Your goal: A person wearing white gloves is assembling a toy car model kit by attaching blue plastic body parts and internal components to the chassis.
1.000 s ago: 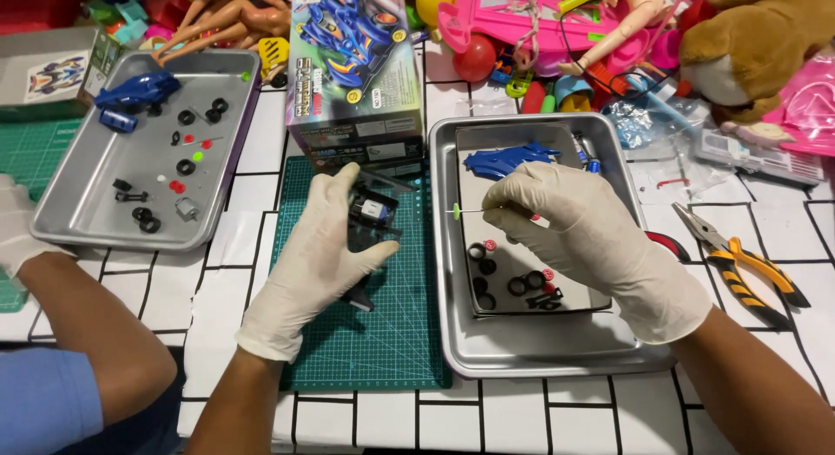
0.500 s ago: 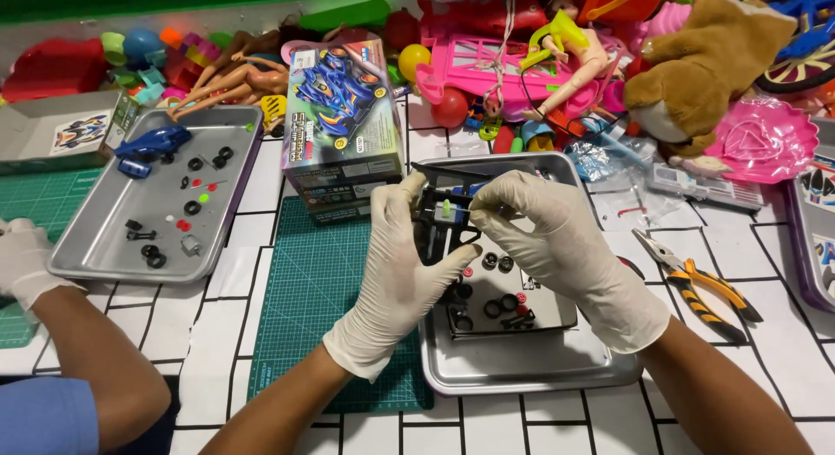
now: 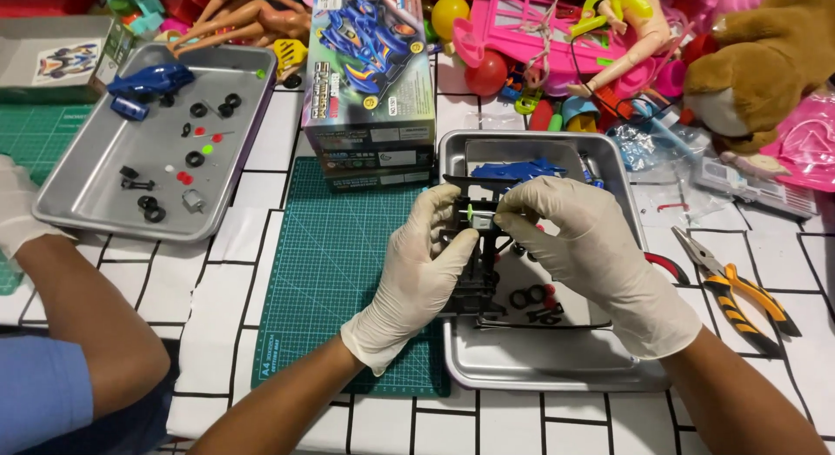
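Note:
Both my hands wear white gloves and meet over a metal tray (image 3: 539, 368). My left hand (image 3: 426, 268) grips a black toy car chassis (image 3: 480, 281) and holds it upright above the tray. My right hand (image 3: 587, 255) pinches a small part with a light green piece (image 3: 470, 215) at the top of that chassis. A blue car body shell (image 3: 517, 170) lies at the tray's far end. Small black rings and red bits (image 3: 532, 297) lie on a sheet in the tray.
A green cutting mat (image 3: 335, 272) lies left of the tray, a toy car box (image 3: 370, 72) behind it. Another person's gloved hand (image 3: 22, 207) and arm are at the left beside a second tray (image 3: 104, 203) of parts. Orange-handled pliers (image 3: 735, 290) lie right. Toys crowd the back.
My left hand lifted the black chassis from the cutting mat up over the tray. My right hand came off the tray's parts and joined it at the chassis top.

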